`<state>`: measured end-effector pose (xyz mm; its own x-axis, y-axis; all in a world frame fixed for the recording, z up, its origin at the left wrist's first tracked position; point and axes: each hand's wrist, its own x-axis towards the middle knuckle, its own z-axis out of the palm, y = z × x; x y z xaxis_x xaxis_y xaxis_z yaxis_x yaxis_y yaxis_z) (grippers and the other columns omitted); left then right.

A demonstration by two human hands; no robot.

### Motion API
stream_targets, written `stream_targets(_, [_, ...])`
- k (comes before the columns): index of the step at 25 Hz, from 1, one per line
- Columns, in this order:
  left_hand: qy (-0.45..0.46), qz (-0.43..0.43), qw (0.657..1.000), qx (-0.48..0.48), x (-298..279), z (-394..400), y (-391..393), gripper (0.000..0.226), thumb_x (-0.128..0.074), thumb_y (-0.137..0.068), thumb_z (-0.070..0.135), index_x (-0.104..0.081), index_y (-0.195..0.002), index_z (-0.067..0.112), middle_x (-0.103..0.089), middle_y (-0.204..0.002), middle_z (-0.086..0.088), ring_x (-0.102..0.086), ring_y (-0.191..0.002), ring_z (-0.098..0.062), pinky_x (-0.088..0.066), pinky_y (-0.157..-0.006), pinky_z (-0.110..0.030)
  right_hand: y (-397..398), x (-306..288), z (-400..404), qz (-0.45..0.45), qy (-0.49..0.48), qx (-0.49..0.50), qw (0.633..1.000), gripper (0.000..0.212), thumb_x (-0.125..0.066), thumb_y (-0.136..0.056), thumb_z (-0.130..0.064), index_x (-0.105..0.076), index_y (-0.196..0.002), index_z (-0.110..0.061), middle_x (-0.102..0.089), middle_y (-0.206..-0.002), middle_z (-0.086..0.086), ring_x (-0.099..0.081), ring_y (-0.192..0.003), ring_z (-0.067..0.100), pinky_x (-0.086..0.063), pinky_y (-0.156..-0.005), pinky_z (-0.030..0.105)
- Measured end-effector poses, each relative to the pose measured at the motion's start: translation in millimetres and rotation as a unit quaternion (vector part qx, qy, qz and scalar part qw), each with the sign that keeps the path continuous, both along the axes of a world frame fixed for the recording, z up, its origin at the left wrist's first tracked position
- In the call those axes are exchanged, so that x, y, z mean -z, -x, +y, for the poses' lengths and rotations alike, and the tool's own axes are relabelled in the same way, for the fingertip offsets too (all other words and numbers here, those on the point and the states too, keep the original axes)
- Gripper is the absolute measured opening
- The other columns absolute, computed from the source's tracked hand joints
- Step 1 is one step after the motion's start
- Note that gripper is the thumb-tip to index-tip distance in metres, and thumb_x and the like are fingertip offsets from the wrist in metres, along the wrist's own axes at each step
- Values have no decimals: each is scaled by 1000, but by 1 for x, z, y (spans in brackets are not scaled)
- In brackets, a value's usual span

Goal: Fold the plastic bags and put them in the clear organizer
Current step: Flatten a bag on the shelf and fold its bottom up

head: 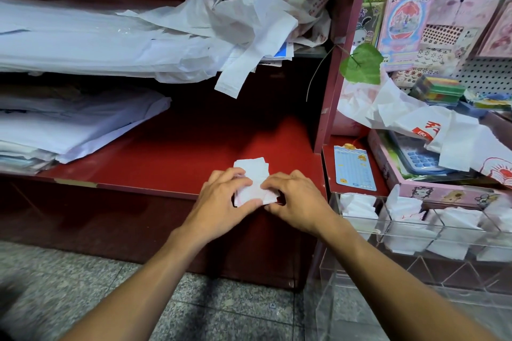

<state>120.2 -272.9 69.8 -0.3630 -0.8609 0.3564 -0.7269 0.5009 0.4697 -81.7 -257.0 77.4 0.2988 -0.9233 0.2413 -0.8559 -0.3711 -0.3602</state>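
White plastic bag (one) pinched by two hands, left hand and right hand.

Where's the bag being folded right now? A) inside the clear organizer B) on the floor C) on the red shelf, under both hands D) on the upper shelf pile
C: the small folded bag lies on the red shelf, with the left hand and right hand both gripping it; the clear organizer stands apart to the right, already holding other folded bags.
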Motion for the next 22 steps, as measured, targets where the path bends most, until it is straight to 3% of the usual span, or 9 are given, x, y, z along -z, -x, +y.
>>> stream_targets(2, [-26, -64, 997, 36, 0, 3, -5, 79, -63, -67, 73, -56, -133, 30, -41, -129, 28, -30, -118, 2, -27, -97, -28, 1, 0, -1, -24, -2, 0, 1000, 34, -68, -87, -35, -64, -120, -30, -61, -119, -16, -41, -92, 12, -40, -89, 34])
stream_targets(7, [42, -71, 996, 23, 1, 2, -9, 62, -81, -72, 41, -57, -128, 32, -42, -137, 15, -30, -130, -10, -28, -96, -33, 7, -1, -2, -120, -23, -8, 992, 17, -73, -84, -19, -74, -99, -28, -71, -102, -14, -57, -93, 14, -45, -89, 32])
stream_targets(11, [-14, -6, 1000, -2, 3, 3, -6, 47, -68, -79, 53, -57, -120, 35, -51, -117, 14, -39, -120, -10, -23, -96, -25, 9, -7, 0, -223, -77, -13, 972, 1, -73, -85, -23, -74, -86, -23, -69, -75, -7, -59, -69, 12, -47, -72, 34])
stream_targets(13, [2, 22, 999, -24, -3, 4, -2, 49, -53, -76, 64, -64, -111, 31, -58, -107, 16, -44, -108, -8, -27, -92, -28, 8, -7, -1, -248, -85, -1, 965, 12, -73, -83, -29, -71, -85, -17, -64, -70, 0, -50, -63, 10, -46, -66, 36])
stream_targets(15, [-7, 66, 996, -52, -6, 4, 2, 39, -56, -82, 57, -67, -105, 27, -59, -93, 18, -44, -95, -2, -30, -94, -32, 5, -8, -1, -251, -93, 11, 963, 21, -70, -83, -34, -67, -82, -13, -65, -73, 8, -50, -64, 8, -47, -66, 39])
stream_targets(18, [-52, 156, 983, -86, -8, 4, 5, 31, -60, -88, 43, -63, -116, 30, -66, -81, 13, -54, -92, 0, -36, -101, -37, 3, -8, -3, -236, -102, 43, 965, 23, -66, -90, -31, -57, -71, -22, -52, -58, -11, -41, -54, 1, -38, -58, 29])
stream_targets(20, [-60, 175, 978, -91, -7, 3, 7, 37, -63, -89, 36, -57, -125, 29, -69, -76, 13, -58, -87, 5, -39, -102, -43, -1, -8, -5, -226, -97, 72, 967, 14, -65, -92, -31, -61, -78, -27, -54, -62, -16, -48, -59, 1, -40, -62, 26])
stream_targets(21, [-61, 168, 979, -96, -6, 2, 8, 38, -65, -90, 31, -56, -127, 29, -69, -75, 13, -59, -83, 6, -41, -101, -43, -3, -8, -5, -227, -94, 87, 965, 5, -65, -91, -31, -65, -93, -27, -62, -76, -15, -57, -71, 6, -46, -71, 28])
stream_targets(22, [-61, 161, 980, -99, -5, 2, 10, 38, -66, -89, 28, -57, -126, 30, -68, -74, 12, -59, -79, 5, -42, -99, -44, -5, -8, -6, -224, -96, 107, 964, 21, -66, -90, -31, -64, -110, -25, -65, -92, -11, -61, -85, 12, -48, -80, 30])
